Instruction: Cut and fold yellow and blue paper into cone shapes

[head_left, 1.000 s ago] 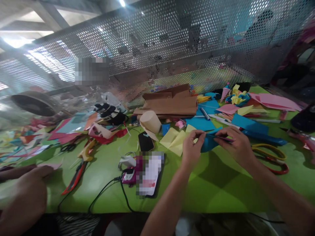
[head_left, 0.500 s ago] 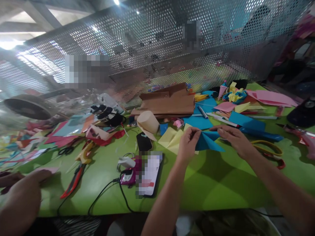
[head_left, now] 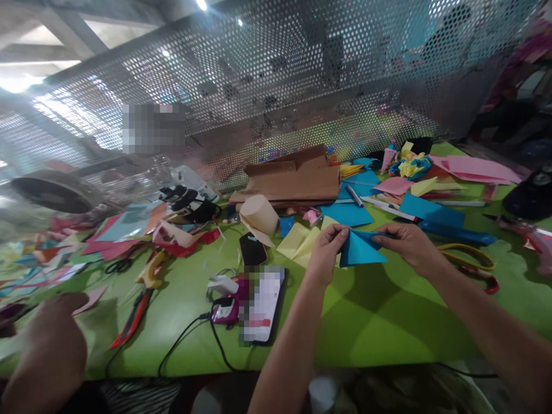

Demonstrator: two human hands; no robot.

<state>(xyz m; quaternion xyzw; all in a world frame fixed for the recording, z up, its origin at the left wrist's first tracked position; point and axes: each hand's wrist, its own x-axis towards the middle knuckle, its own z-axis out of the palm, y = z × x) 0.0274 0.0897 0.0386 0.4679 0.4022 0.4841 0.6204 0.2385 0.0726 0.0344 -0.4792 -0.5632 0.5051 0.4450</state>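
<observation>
A folded sheet of blue paper (head_left: 363, 250) hangs above the green table between my two hands, its lower part a flat triangle. My left hand (head_left: 330, 244) pinches the upper left corner between thumb and fingers. At the right, my right hand (head_left: 400, 240) grips the opposite end, fingers closed on the paper's edge. Creased pale yellow paper (head_left: 297, 241) lies just behind and left of my left hand. Below my wrists, a phone (head_left: 264, 307) rests on the table with its screen lit.
A co-worker's hand (head_left: 64, 307) is at the far left by a pink paper piece. Nearby are an orange-and-black cutter (head_left: 131, 319), a purple pack with cables (head_left: 230, 307) and a tape roll (head_left: 259, 215). Yellow-handled scissors (head_left: 470, 257) lie right; brown paper (head_left: 293, 181) is behind.
My right hand has closed on the right end of the blue paper, and its fingers have drawn together. The blue paper's face has turned flatter toward me. The co-worker's hand has shifted slightly.
</observation>
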